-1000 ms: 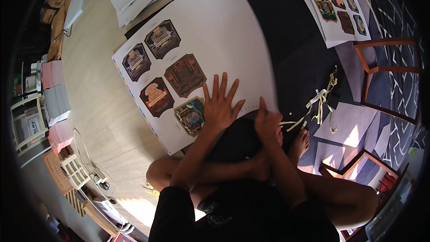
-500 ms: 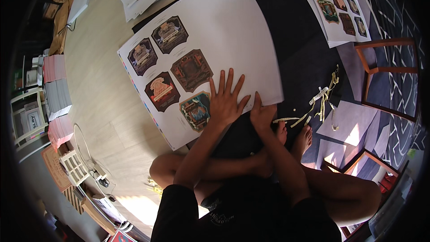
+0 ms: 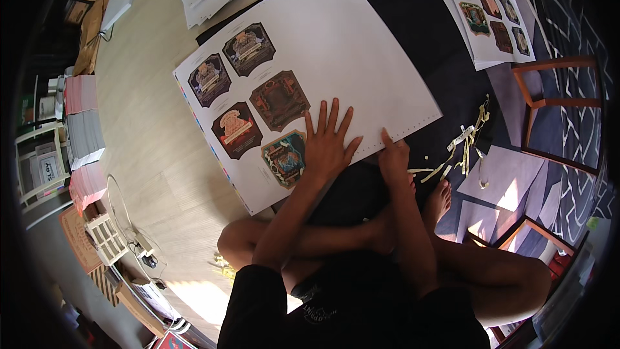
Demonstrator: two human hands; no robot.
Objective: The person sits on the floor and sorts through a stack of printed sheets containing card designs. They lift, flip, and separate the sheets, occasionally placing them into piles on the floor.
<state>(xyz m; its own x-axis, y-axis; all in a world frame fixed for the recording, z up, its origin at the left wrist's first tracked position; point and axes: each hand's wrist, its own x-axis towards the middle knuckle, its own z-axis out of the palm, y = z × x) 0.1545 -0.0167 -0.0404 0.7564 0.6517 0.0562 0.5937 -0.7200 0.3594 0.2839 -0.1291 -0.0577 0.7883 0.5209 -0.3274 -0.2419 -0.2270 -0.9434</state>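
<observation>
Left grip [image 3: 328, 145] splayed, printed sheet [image 3: 361, 58] beneath, near edge at right grip [image 3: 393, 156]

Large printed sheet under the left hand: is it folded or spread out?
Spread out: all four corners of the sheet show, and the left hand lies on it, fingers apart.

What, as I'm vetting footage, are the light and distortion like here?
Head view: sunlight bleaches a patch of floor; the black shirt mostly loses detail. Head view: the corners go black, straight edges bend near the rim; sheet, left hand and right hand look fairly sharp.
</observation>
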